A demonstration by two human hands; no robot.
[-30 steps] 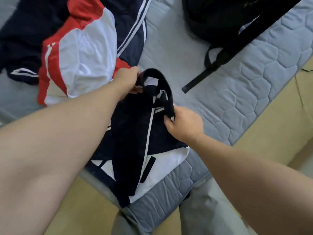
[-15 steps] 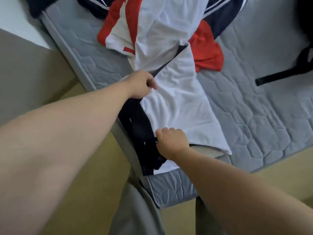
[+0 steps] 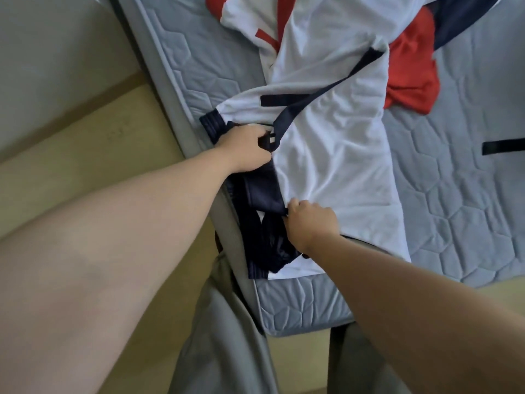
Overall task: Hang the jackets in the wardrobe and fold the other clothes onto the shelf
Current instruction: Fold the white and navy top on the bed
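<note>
1. Two lots of clothing lie on the mattress (image 3: 454,200), and none of it looks put away. Neither a wardrobe nor a shelf shows in the head view, so you seem to be at an early stage.
2. Your current piece is the white and navy jacket (image 3: 335,155). It is spread across the near corner of the mattress, white side up, and its navy part (image 3: 264,191) hangs over the edge towards you. By its ribbed cuff (image 3: 210,123) it reads as a jacket, so it probably belongs on a hanger, not in the folded stack.
3. Beyond it, touching its far end, is a heap of red, white and navy clothes (image 3: 409,72) that is not yet sorted. A black strap (image 3: 502,147) lies well apart at the right.
4. Your left hand (image 3: 244,149) is closed round the navy fabric where it meets the white panel. The fingers are curled tight, with the thumb side towards a small buckle or loop.
5. Your right hand (image 3: 311,223) is closed as well. Its fingertips pinch the navy edge lower down, just at the border of the white cloth, and the knuckles face up.
6. Left to do, as far as you can judge: lift this jacket clear and hang it, then work through the heap.
</note>
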